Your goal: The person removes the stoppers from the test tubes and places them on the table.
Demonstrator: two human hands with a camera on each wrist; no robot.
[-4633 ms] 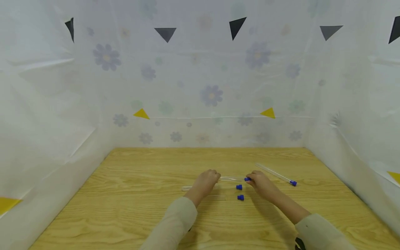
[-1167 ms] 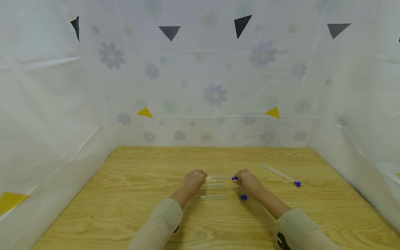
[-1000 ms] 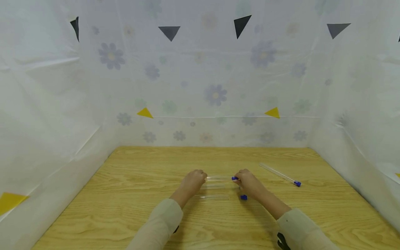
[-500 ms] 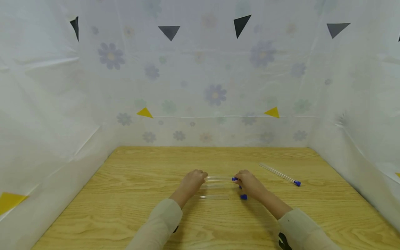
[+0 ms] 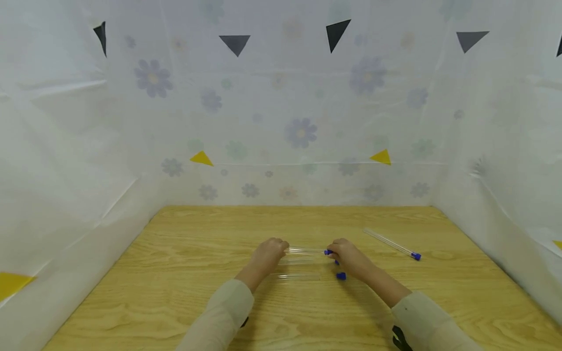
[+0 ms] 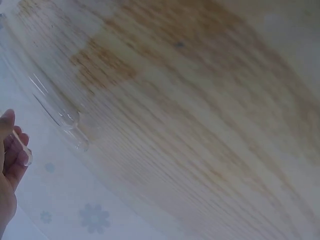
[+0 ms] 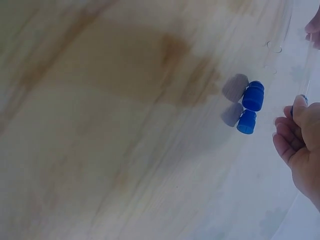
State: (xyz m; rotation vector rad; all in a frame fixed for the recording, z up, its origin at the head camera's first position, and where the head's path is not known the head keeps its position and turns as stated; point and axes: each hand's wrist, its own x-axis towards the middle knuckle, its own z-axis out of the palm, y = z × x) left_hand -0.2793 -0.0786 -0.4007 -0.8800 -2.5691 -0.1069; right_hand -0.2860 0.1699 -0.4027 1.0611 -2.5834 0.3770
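In the head view my left hand (image 5: 267, 256) holds a clear test tube (image 5: 304, 251) by its rounded left end, raised a little above the table. At the tube's right end, my right hand (image 5: 351, 258) pinches a blue cap (image 5: 328, 252) between thumb and fingers; whether the cap is seated in the mouth cannot be told. Two more clear tubes lie on the table nearer the body, one tube (image 5: 298, 277) in front of the other (image 5: 300, 262). Two loose blue caps, a rear cap (image 7: 253, 96) and a front cap (image 5: 341, 276), rest by my right hand.
A capped test tube (image 5: 391, 243) lies slanted on the wooden table (image 5: 184, 302), right of and beyond my right hand. White patterned sheets (image 5: 263, 97) wall the table at the back and both sides.
Compared with 4.6 seconds ago, both hands have shifted left with the tube and cap, leaving the other tubes' right ends in view. Over the last second the hands barely move.
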